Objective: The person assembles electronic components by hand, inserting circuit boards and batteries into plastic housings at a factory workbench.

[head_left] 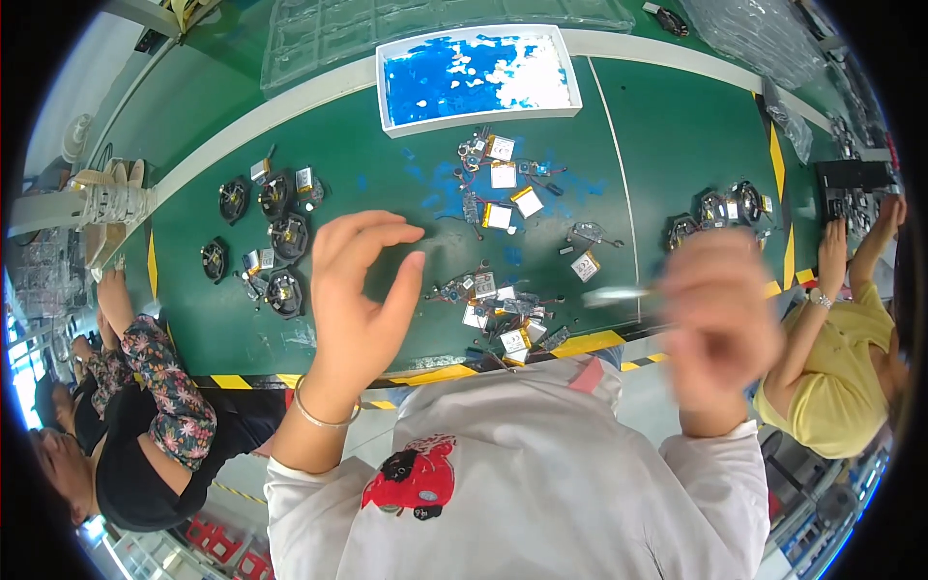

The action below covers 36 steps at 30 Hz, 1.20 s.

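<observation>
My left hand [360,300] hovers over the green table, thumb and fingers curved apart, with nothing visible between them. My right hand [717,324] is smeared by motion at the right. From its fingers a slim, shiny pale tool [619,295] points left; blur hides its exact kind. Between my hands lies a near pile of small circuit boards with wires and silver battery packs [514,340]. A second group of battery packs [503,175] and boards lies farther back. A single battery pack [585,267] rests near the tool's tip, beside a small wired board [592,234].
A white box [385,106] with blue and white contents stands at the back. Black round housings [288,239] with electronics sit at left, more housings [713,210] at right. Clear plastic trays [319,43] lie beyond the rail. A person in yellow [831,387] works at right; another sits left.
</observation>
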Available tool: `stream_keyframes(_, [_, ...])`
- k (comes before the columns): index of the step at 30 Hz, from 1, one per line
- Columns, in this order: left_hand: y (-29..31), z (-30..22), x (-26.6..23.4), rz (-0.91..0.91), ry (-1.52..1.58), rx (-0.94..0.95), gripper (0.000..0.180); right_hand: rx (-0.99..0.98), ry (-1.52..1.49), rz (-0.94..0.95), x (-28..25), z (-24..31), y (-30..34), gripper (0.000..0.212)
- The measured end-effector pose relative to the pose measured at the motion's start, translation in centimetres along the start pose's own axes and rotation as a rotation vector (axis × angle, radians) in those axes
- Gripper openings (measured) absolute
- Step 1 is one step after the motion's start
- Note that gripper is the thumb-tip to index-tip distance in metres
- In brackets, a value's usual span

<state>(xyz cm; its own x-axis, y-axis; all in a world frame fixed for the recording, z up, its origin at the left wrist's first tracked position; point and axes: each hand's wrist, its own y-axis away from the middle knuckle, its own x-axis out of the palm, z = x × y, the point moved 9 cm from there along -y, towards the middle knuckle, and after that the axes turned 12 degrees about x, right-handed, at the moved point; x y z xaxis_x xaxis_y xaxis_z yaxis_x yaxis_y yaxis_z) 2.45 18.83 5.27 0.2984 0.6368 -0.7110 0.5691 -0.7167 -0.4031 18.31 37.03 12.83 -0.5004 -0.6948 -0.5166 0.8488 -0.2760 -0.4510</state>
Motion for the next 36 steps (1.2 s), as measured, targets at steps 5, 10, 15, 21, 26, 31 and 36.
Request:
stream_keyframes(5, [-2.5, 0.8, 2.8, 0.139, 0.063, -0.075, 0.010, 0.238, 0.081, 0.196, 5.9, -3.7, 3.8, 0.026])
stream_keyframes(10, [-4.2, -0.8, 2.2, 0.058, -0.031, 0.103, 0.009, 0.326, 0.420, -0.029, 4.0, -7.1, 2.9, 0.025])
stream_keyframes(15, [-4.4, -1.1, 2.1, 0.035, -0.072, 0.165, 0.010, 0.404, 0.385, 0.020, 4.5, -9.2, 2.6, 0.021])
stream_keyframes(21, [-3.5, -1.6, 3.1, 0.135, -0.056, 0.213, 0.018, 0.317, 0.221, 0.189, 4.9, -7.4, 3.3, 0.020])
stream_keyframes(26, [-2.6, -1.9, 4.8, 0.227, -0.141, 0.285, 0.030, 0.256, 0.316, 0.026, 4.0, -8.3, -0.6, 0.016])
stream_keyframes(31, [-1.8, -2.4, 4.7, 0.279, -0.191, 0.303, 0.034, 0.161, 0.381, 0.068, 7.4, -9.3, -3.9, 0.018])
stream_keyframes(36, [2.2, -3.0, 3.6, 0.319, -0.163, 0.242, 0.034, 0.183, 0.420, 0.116, 8.5, -9.9, -4.3, 0.016])
